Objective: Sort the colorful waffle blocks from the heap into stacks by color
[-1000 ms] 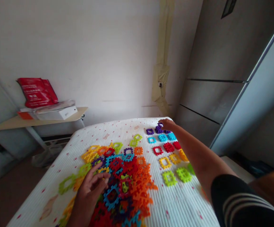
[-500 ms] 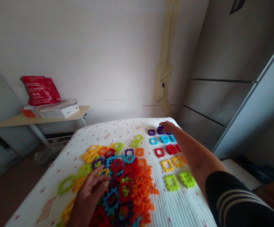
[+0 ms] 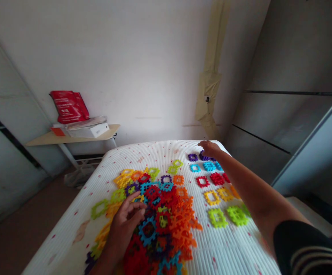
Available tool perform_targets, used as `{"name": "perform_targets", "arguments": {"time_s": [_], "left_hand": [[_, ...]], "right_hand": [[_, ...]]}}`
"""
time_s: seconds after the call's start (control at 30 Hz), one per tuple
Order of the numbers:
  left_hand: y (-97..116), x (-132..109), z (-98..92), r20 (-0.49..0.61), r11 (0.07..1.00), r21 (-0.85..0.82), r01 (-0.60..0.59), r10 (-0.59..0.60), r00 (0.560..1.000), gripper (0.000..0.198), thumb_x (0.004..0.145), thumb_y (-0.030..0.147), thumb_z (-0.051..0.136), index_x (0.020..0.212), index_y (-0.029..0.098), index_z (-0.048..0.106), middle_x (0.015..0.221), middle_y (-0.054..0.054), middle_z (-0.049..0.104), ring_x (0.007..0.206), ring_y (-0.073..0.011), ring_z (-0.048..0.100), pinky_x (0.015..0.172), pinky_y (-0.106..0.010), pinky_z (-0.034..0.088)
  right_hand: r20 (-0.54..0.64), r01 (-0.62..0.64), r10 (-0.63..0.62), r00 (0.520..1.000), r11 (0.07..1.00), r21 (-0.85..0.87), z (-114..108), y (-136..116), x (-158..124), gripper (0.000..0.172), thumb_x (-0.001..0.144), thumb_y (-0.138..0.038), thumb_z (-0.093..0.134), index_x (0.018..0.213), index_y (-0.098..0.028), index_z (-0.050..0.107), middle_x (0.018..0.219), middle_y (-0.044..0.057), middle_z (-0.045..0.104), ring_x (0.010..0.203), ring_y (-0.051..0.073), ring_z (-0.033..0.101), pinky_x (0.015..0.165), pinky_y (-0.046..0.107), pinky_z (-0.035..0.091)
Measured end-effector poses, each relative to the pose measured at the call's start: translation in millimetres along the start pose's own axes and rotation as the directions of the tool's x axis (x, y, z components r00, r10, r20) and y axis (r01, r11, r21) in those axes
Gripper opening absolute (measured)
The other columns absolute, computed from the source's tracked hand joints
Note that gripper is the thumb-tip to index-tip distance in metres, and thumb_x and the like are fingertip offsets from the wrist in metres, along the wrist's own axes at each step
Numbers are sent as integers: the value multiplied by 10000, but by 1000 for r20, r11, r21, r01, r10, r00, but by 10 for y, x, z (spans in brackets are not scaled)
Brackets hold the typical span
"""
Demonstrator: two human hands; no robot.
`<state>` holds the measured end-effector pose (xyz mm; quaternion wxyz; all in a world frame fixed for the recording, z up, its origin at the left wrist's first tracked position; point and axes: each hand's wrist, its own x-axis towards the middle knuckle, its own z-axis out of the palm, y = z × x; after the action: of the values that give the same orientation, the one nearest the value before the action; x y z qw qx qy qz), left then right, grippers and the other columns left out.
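A heap of coloured plastic grid tiles point(image 3: 166, 217) lies on a white ribbed mattress point(image 3: 160, 152). My left hand point(image 3: 126, 223) rests on the heap's left side, fingers curled on the tiles. To the right, tiles lie sorted in rows by colour: purple point(image 3: 192, 157), blue point(image 3: 208, 166), red point(image 3: 216, 178), yellow point(image 3: 211, 197), green point(image 3: 216, 217). My right hand point(image 3: 208, 148) reaches to the far end over the purple row, fingers bent down on a purple tile point(image 3: 203, 156).
A wooden shelf point(image 3: 71, 138) at the back left carries a white box point(image 3: 90, 130) and a red bag point(image 3: 68, 107). Grey wardrobe doors point(image 3: 297, 114) stand to the right of the mattress. Bare floor lies at the left.
The view has swung, shifting everything rightward in frame. My right hand stays at the purple tiles at the far end. My left hand's fingers have curled more on the heap.
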<state>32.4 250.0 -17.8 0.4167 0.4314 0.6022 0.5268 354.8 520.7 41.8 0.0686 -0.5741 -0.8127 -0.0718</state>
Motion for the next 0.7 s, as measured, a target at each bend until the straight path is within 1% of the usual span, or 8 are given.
{"name": "perform_targets", "arguments": {"time_s": [0.07, 0.17, 0.23, 0.33, 0.43, 0.53, 0.6, 0.7], "left_hand": [[-18, 3, -5, 3, 1000, 2, -4, 4, 1000, 630, 662, 414, 651, 1210, 164, 465, 835, -31, 666, 628, -143, 583, 614, -267, 464], [-36, 0, -10, 13, 1000, 1, -16, 16, 1000, 599, 670, 412, 639, 1189, 159, 477, 843, -35, 660, 632, -146, 586, 609, -269, 461], [-34, -10, -7, 20, 1000, 6, -28, 28, 999, 582, 676, 412, 629, 1177, 154, 482, 842, -36, 657, 626, -145, 582, 605, -270, 460], [-17, -33, 3, 17, 998, 29, -48, 47, 999, 562, 684, 411, 610, 1162, 139, 495, 838, -41, 654, 623, -146, 582, 618, -278, 467], [-11, -51, -4, 8, 994, 63, -87, 86, 996, 520, 701, 410, 587, 1136, 131, 527, 859, -54, 656, 655, -158, 600, 642, -288, 483], [-30, -49, -40, -31, 977, 133, -167, 172, 985, 455, 709, 411, 577, 1081, 150, 581, 894, -65, 668, 752, -185, 625, 704, -300, 498], [-55, -34, -71, -62, 949, 220, -226, 245, 968, 407, 709, 403, 579, 1042, 171, 616, 911, -63, 679, 811, -200, 632, 750, -305, 496], [-104, -2, -104, -66, 889, 349, -296, 339, 939, 347, 731, 382, 564, 1012, 194, 641, 940, -59, 689, 836, -204, 637, 778, -305, 493]], "right_hand": [[11, 24, -25, 1000, 1000, 3, -67, -176, -28, 510, 702, -148, 610, 1206, -223, 574, 1204, 85, 603, 1064, 228, 569, 828, 288, 460], [44, 81, -82, 996, 996, 27, -87, -529, -112, 404, 760, -161, 548, 1152, -237, 611, 1100, 53, 661, 976, 192, 611, 802, 257, 456], [67, 140, -143, 987, 989, 50, -41, -806, -190, 351, 791, -170, 506, 1105, -251, 639, 1059, 31, 679, 945, 180, 622, 790, 244, 453], [104, 226, -234, 967, 971, 79, 79, -1210, -298, 336, 798, -175, 490, 1073, -275, 656, 1062, 12, 678, 955, 180, 620, 786, 243, 450], [145, 281, -291, 946, 956, 87, 199, -1515, -366, 331, 782, -177, 514, 1060, -283, 658, 1085, 17, 668, 992, 193, 606, 789, 259, 454], [184, 295, -304, 935, 953, 75, 286, -1687, -407, 335, 755, -216, 567, 1078, -263, 644, 1094, 49, 657, 993, 219, 605, 774, 288, 468], [208, 289, -296, 932, 955, 65, 328, -1747, -428, 349, 740, -261, 593, 1087, -257, 636, 1091, 63, 652, 978, 232, 610, 744, 298, 480], [236, 269, -276, 932, 961, 61, 371, -1794, -453, 361, 738, -354, 602, 1088, -269, 631, 1083, 64, 649, 964, 240, 615, 713, 301, 488]]}}
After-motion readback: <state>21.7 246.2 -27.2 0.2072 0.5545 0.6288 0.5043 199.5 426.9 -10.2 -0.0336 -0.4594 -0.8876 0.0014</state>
